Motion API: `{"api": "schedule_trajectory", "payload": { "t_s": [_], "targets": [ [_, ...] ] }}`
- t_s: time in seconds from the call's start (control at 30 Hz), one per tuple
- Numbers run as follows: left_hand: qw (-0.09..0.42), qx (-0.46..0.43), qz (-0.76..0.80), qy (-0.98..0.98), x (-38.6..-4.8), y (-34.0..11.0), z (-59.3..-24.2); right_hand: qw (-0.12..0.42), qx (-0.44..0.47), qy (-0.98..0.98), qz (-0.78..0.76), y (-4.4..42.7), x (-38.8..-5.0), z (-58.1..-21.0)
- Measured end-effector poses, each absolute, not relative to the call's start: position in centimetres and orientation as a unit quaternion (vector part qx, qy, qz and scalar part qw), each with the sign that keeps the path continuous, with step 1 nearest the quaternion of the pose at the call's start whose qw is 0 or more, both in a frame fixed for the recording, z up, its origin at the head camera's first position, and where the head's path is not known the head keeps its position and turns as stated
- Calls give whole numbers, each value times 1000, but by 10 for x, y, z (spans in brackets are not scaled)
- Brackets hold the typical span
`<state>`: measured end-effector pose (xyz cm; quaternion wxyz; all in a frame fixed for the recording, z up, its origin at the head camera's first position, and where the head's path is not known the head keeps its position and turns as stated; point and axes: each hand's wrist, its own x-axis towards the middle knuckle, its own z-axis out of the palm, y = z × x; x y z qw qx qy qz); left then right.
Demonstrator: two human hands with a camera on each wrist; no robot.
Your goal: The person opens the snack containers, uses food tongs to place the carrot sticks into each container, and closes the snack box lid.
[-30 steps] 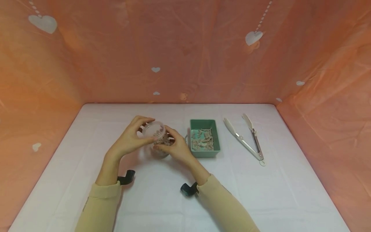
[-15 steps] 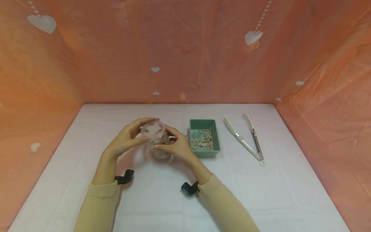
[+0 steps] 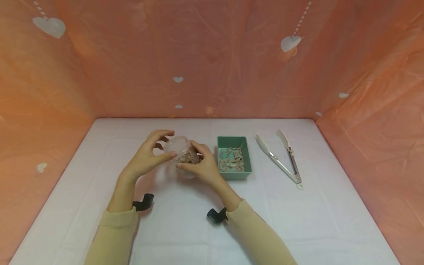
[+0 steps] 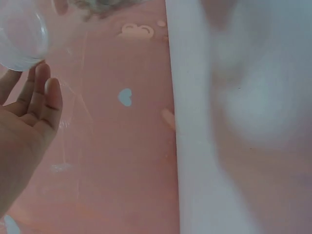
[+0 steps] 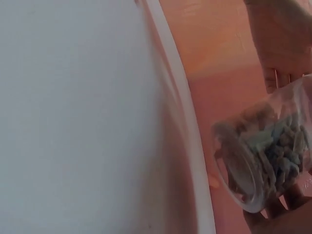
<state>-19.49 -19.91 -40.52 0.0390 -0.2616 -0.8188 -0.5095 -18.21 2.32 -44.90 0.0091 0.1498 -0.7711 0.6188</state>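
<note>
A clear plastic jar (image 3: 189,157) with greyish-brown dried pieces inside is raised and tilted, its top leaning left. My right hand (image 3: 202,165) holds it round the body, thumb on the near side and fingers on the far side. A clear lid (image 3: 177,144) covers the top. Around the lid my left hand (image 3: 145,156) is curved, thumb at the near edge and fingers at the far edge. In the left wrist view, fingertips (image 4: 43,68) meet the lid's rim. The right wrist view shows the jar's base (image 5: 241,168) and the pieces through its wall.
A green rectangular tray (image 3: 234,176), holding similar dried pieces, stands just right of the jar. Farther right lie metal tongs (image 3: 285,167) with pale tips, spread apart. A white cloth covers the table (image 3: 185,235); orange-pink sheeting (image 3: 212,55) with hearts surrounds the back and sides.
The jar swung more upright with its top to the left, then tilted again. My left hand turned at the lid and came back, fingers now looser. My right hand kept its hold.
</note>
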Motion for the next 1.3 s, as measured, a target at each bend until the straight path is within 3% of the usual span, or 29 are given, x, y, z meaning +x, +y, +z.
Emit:
{"api": "schedule_trajectory", "payload": {
  "t_s": [0.17, 0.67, 1.0, 1.3],
  "targets": [
    [44, -256, -466, -846, -194, -197, -405, 20, 142, -791, 595, 21, -180, -451],
    [38, -284, -494, -821, -192, -203, -406, -15, 158, -794, 587, 25, -180, -446],
    [6, -316, -532, -785, -191, -209, -407, -40, 182, -788, 587, 30, -181, -445],
    [15, -279, -461, -842, -192, -204, -401, 2, 169, -798, 578, 28, -181, -446]
  ]
}}
